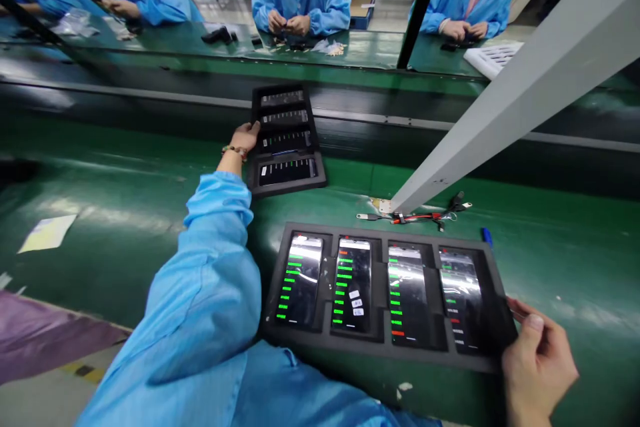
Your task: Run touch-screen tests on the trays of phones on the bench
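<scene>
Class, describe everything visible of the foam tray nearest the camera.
The dark grey, foam-like tray is rectangular, with four slots in a row. Each holds a smartphone, screen up and lit, showing green bars and some red. Slightly angled, it sits on or just above the green bench, the right hand holding its right end.

Open bench (575,260) at right, slanting post (500,110) behind near tray (383,347), slim gap to far tray (290,187)

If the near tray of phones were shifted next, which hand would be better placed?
Probably the right hand: it is at the right end of the near tray, while the left hand reaches out to the left edge of the far tray.
</scene>
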Available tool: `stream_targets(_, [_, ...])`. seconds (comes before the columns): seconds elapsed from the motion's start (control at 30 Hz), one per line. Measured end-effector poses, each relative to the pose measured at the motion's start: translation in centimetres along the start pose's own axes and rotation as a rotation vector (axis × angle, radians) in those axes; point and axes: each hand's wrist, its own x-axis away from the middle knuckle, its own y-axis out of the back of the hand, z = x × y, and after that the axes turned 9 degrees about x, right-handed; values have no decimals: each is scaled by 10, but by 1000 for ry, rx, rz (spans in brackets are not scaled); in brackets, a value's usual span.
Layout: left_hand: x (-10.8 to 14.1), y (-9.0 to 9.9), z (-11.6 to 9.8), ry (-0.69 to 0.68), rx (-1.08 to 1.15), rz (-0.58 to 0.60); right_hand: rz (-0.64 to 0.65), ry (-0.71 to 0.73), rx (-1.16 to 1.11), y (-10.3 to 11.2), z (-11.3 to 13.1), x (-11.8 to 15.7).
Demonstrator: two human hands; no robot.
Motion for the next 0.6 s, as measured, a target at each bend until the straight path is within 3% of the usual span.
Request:
stream_targets(0.13, [89, -4, 7, -93, -87, -56, 12, -5, 18, 2, 9, -1])
stream_targets(0.23, [157, -22, 6, -402, -307, 300, 7, 8, 12, 1, 10, -4])
stream_targets(0.3, [180, -35, 4, -448, -362, 336, -6, 23, -5, -1, 8, -5])
stream_targets(0.43, [177, -41, 7, -418, -348, 316, -15, 57, -3, -5, -5, -8])
stream_targets(0.5, [167, -29, 12, -417, -342, 344, -21, 69, 4, -7, -10, -9])
stream_targets(0.6, [158, 4, 23, -406, -318, 370, -24, 102, 20, -8, -9, -10])
